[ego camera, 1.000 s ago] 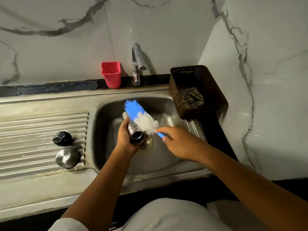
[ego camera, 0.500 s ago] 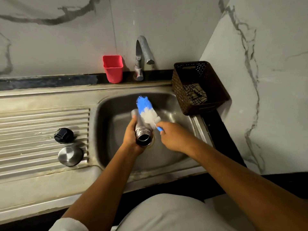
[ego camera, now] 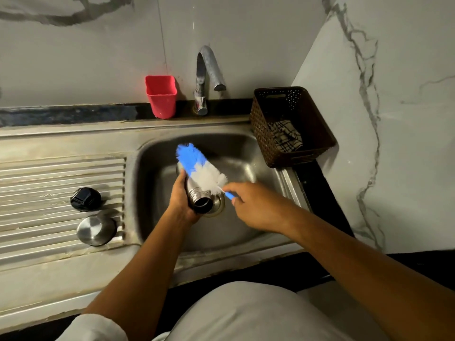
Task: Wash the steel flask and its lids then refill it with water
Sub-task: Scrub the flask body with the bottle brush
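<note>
A: Hands?
B: Left hand (ego camera: pixel 182 200) grips the steel flask (ego camera: pixel 195 194) over the sink (ego camera: pixel 157 183), open mouth toward camera. Right hand (ego camera: pixel 256 207) holds the bottle brush (ego camera: pixel 199 168) by its blue handle, bristles lying along the flask's outside.
A: Lids?
B: Black lid (ego camera: pixel 85 199) and steel lid (ego camera: pixel 96 230) on the drainboard (ego camera: pixel 49 173), near each other.
A: Rest?
B: Red cup (ego camera: pixel 161 96) beside the tap (ego camera: pixel 206 77); brown basket (ego camera: pixel 315 124) right, checked cloth (ego camera: pixel 285 136) inside.
</note>
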Motion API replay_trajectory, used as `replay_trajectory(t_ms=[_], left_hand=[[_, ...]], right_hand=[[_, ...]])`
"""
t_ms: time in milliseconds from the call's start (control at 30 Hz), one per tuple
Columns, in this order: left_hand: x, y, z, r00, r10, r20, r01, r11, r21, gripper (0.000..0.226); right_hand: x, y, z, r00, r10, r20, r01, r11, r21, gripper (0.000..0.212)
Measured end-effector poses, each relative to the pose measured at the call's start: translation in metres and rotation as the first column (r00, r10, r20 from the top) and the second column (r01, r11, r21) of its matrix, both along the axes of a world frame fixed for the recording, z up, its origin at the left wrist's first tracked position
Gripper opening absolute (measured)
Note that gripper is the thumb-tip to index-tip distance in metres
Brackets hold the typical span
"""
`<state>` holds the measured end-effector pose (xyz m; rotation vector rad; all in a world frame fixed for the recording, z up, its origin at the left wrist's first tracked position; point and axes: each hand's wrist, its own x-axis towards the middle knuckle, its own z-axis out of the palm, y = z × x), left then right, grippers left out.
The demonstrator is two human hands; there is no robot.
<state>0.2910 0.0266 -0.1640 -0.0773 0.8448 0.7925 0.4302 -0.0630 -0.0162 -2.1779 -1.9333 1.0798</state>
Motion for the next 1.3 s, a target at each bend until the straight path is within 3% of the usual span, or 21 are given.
replay_trajectory(t_ms=[133, 333, 467, 633, 800, 900, 1033, 1167, 1300], left_hand=[[0.009, -0.002, -0.005, 0.989, -0.133, -0.059, 0.133, 0.991, 0.002, 0.058], [-0.003, 0.004, -0.018, 0.99, -0.015, -0.141, 0.006, 0.998, -0.069, 0.053], [0.009, -0.003, -0.013, 0.993, -0.089, -0.072, 0.086, 0.995, -0.049, 0.066], [-0.006, 0.004, -0.017, 0.993, -0.077, -0.086, 0.079, 0.997, 0.015, 0.055], [0.006, -0.001, -0.007, 0.975, -0.079, -0.209, 0.083, 0.997, 0.01, 0.056], [-0.005, 0.002, -0.012, 0.979, 0.021, -0.205, -0.028, 0.999, -0.031, 0.055], [-0.002, -0.001, -0.009, 0.991, -0.038, -0.131, 0.034, 0.999, -0.031, 0.062], [-0.012, 0.008, -0.005, 0.985, -0.04, -0.168, 0.04, 0.999, -0.001, 0.06], [-0.014, 0.018, -0.008, 0.977, -0.03, -0.211, 0.024, 0.999, -0.029, 0.062]], right_hand=[[-0.001, 0.014, -0.012, 0.996, -0.083, 0.028, 0.083, 0.997, -0.004, 0.031], [-0.001, 0.003, -0.006, 1.0, -0.019, 0.012, 0.02, 0.997, -0.07, 0.026], [-0.002, 0.008, -0.016, 0.996, -0.089, 0.019, 0.09, 0.995, -0.049, 0.014], [-0.001, 0.004, 0.002, 0.999, -0.04, -0.017, 0.038, 0.997, -0.063, 0.033], [-0.006, 0.011, -0.008, 0.997, -0.074, 0.024, 0.075, 0.997, -0.036, 0.03], [-0.007, 0.004, -0.005, 0.999, -0.033, -0.004, 0.033, 0.998, -0.059, 0.034], [-0.009, -0.002, -0.012, 0.996, -0.085, 0.009, 0.085, 0.995, -0.041, 0.031], [-0.005, -0.01, -0.012, 0.996, -0.094, -0.006, 0.093, 0.993, -0.075, 0.03], [0.003, -0.007, -0.003, 0.989, -0.143, -0.039, 0.144, 0.99, 0.001, 0.038]])
